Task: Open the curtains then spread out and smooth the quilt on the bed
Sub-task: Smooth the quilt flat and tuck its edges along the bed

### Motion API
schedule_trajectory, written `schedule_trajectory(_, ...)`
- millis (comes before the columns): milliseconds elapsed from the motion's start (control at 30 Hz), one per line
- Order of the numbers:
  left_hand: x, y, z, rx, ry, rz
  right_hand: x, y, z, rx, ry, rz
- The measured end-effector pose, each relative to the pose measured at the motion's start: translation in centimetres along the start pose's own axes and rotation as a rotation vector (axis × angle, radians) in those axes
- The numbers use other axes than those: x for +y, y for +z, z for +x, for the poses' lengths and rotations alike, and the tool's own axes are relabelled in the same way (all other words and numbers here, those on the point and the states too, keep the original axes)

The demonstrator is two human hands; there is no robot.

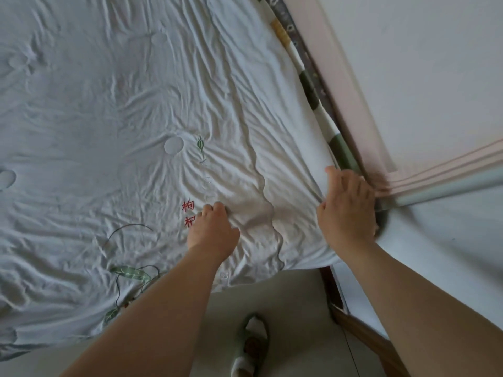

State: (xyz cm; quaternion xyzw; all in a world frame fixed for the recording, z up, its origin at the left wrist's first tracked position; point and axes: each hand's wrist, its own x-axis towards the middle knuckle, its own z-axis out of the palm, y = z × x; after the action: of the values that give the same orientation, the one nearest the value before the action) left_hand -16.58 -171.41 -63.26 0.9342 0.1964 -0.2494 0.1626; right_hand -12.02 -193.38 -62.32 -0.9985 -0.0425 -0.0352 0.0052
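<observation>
A pale wall (422, 63) fills the upper right, lit by soft, even daylight, and a pink padded headboard (340, 85) runs diagonally against it. Between the headboard and the bedding shows a strip of checked sheet (309, 85) in green, white and yellow. Below the headboard's lower end, a brown wooden bed frame (362, 333) edges a light tiled floor (294, 300), on which a green and white slipper (251, 346) stands near the frame.
</observation>
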Motion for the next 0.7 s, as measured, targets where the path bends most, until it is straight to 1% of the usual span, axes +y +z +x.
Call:
schedule_trajectory(67, 0.0, -0.8, 0.8, 0.020, 0.006, 0.002, -0.7, 0.0, 1.5, -0.063, -0.022, 0.013)
schedule_trajectory(200, -0.3, -2.0, 3.0, 0.032, 0.007, 0.009, -1.9, 0.3, 5.3, -0.205, 0.103, 0.147)
schedule_trajectory(300, -0.2, -2.8, 5.2, 0.037, 0.002, -0.014, -2.6, 0.8, 8.3, -0.275, 0.113, 0.279)
schedule_trajectory(400, 0.2, -3.9, 7.5, 0.024, 0.006, -0.044, -3.0, 1.4, 11.4, -0.384, 0.104, 0.350)
schedule_trajectory(567, 1.3, -6.1, 11.7, 0.013, 0.050, -0.061, -4.9, 1.2, 17.6, -0.551, 0.167, 0.546)
schedule_trajectory(600, 1.4, -6.7, 12.7, 0.010, 0.058, -0.058, -5.3, 1.0, 18.8, -0.551, 0.183, 0.552)
schedule_trajectory(633, 1.6, -7.0, 13.2, 0.004, 0.064, -0.060, -5.1, 0.8, 19.4, -0.517, 0.199, 0.521)
schedule_trajectory(700, 1.8, -8.1, 14.9, 0.004, 0.091, -0.048, -3.9, 1.0, 20.6, -0.362, 0.275, 0.403)
